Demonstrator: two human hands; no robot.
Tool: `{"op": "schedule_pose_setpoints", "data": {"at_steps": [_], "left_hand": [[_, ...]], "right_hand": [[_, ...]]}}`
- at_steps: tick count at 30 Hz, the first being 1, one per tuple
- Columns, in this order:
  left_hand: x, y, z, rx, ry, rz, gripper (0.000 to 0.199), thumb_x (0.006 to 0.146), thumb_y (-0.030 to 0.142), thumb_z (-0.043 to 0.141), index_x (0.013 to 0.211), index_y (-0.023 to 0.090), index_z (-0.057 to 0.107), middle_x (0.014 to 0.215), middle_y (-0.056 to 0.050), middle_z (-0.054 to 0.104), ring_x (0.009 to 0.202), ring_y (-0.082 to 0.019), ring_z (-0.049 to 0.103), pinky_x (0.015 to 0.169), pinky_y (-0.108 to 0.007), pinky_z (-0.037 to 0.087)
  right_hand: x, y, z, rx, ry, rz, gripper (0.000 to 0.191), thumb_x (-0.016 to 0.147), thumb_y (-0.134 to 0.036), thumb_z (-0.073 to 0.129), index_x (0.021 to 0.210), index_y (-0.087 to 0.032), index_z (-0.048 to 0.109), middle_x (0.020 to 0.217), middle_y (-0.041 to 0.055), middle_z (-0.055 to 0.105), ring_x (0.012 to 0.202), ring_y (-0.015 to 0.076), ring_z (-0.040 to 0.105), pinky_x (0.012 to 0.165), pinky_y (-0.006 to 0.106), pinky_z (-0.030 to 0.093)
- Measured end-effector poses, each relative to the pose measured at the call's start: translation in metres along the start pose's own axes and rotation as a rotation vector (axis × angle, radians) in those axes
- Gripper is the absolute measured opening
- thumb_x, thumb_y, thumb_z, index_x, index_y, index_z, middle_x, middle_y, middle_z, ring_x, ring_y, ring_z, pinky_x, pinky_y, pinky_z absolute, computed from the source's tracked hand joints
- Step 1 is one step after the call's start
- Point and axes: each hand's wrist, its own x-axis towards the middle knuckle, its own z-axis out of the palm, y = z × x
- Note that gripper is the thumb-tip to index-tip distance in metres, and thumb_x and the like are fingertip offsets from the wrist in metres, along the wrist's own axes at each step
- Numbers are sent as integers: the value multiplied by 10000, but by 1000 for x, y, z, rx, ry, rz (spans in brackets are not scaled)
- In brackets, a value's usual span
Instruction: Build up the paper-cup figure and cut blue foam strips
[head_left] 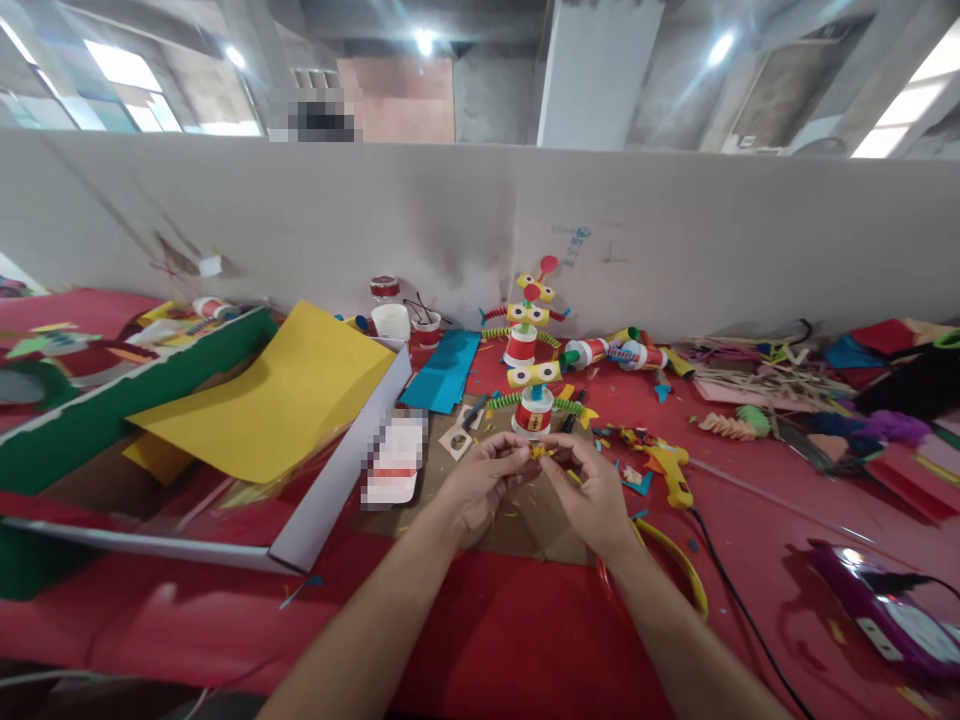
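The left hand [480, 485] and right hand [592, 485] pinch a small yellow piece [538, 452] (its shape unclear) between their fingertips, probably for fine control; a paper-cup figure [535, 408] stands just beyond them, a glue gun [670, 465] right of the right hand, presumably for reach.

- Glue gun [670, 470]: smooth plastic, faintly glossy
- Piece [538, 452], left of the glue gun: too small to tell its material
- Figure [535, 410], left of and behind the glue gun: smooth paper-like cup, pleated paper arms
- Mat [555, 522], left of the glue gun: matt cardboard
- Yellow sheet [277, 400], well left of the glue gun: smooth matt card
- Box [335, 477], below that sheet, left of the glue gun: stiff cardboard, dull
- Table [517, 630], under the glue gun: smooth covering, slight sheen
- Purple case [874, 605], right of the glue gun: hard, glossy plastic
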Motion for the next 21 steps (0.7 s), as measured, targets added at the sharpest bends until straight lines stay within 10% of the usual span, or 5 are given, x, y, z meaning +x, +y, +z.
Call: {"op": "schedule_pose_setpoints", "data": {"at_steps": [21], "left_hand": [[1,0,-5,-48,-84,-12,269,642,136,752,883,134,631,778,-28,655,702,-105,624,741,-241,463]], "right_hand": [[-2,0,3,-51,12,-76,210,862,-221,539,1061,-225,607,1009,54,658,826,153,617,743,291,507]]}}
